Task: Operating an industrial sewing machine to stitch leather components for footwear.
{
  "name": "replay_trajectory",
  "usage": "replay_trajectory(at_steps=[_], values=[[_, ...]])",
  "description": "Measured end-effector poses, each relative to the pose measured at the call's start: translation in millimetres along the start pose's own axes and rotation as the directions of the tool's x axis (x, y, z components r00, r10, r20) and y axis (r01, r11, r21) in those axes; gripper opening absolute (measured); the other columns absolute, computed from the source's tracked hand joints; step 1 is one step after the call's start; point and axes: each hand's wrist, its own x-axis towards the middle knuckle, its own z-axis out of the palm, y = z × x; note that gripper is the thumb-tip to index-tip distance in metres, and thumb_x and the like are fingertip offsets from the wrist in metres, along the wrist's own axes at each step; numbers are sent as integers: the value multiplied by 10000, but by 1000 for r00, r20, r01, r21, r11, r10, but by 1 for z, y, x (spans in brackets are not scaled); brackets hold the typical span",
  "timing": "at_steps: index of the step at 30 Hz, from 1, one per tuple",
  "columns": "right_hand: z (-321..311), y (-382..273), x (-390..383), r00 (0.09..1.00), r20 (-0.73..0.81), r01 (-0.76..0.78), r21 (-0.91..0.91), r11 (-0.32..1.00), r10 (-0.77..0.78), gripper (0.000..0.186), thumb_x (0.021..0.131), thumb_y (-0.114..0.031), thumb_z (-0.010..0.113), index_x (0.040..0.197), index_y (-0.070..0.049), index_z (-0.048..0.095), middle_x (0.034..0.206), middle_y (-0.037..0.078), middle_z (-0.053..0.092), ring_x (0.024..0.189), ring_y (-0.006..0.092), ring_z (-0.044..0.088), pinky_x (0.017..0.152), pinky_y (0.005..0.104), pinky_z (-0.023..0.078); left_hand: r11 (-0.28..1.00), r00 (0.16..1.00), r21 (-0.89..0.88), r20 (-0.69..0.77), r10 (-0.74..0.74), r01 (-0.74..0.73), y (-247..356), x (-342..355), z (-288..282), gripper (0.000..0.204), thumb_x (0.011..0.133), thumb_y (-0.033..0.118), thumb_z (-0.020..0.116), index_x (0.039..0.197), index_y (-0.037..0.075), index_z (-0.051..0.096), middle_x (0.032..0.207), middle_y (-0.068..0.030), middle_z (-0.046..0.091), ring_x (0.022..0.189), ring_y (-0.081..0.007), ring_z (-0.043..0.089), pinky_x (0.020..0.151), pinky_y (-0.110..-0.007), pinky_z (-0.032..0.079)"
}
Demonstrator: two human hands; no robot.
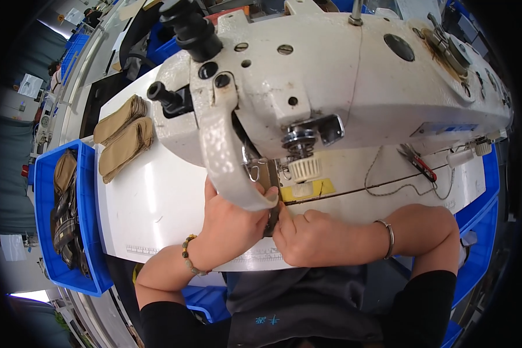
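A white sewing machine fills the upper middle. Under its needle area runs a narrow olive-brown strip with what looks like a toothed edge. My left hand is closed on the strip from the left, partly hidden behind the machine's white lever. My right hand, its fingers curled, pinches the strip's near end from the right. A yellow plate lies just right of the stitching area. The presser foot is mostly hidden.
Two stacks of tan pieces lie at left on the white table, beside a blue bin of fabric pieces. Red-handled snips and a looped cord lie at right, near more blue bins. People work in the far left background.
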Motion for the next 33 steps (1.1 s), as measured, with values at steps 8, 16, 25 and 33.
replay_trajectory(at_steps=[8,16,25,33], values=[[4,-4,-1,999,-20,-31,22,999,31,189,691,-134,620,703,50,664,815,293,702,481,138,562,403,246,396,994,999,-112,38,19,-15,-3,3,2,214,641,86,756,852,119,743,869,31,579,839,-222,520,699,-442,297],[16,12,3,996,-69,-57,-12,998,56,145,678,-142,634,693,2,625,676,173,636,467,128,545,395,269,402,987,1000,-158,-3,7,-8,-24,15,10,183,677,45,726,857,80,736,857,-24,603,801,-260,585,679,-431,409],[26,21,5,974,-86,-196,140,971,209,104,659,-115,645,664,-36,578,585,54,535,470,164,577,406,313,446,996,999,-84,-39,-3,0,-33,22,-3,211,721,99,758,931,111,751,784,-41,621,760,-255,624,719,-417,423],[22,18,4,983,-48,-174,103,979,180,150,678,-124,641,730,17,638,700,163,647,484,184,595,407,304,455,992,994,103,97,57,-67,-6,9,-28,351,711,148,741,1061,177,732,888,21,610,817,-198,591,874,-461,379]])
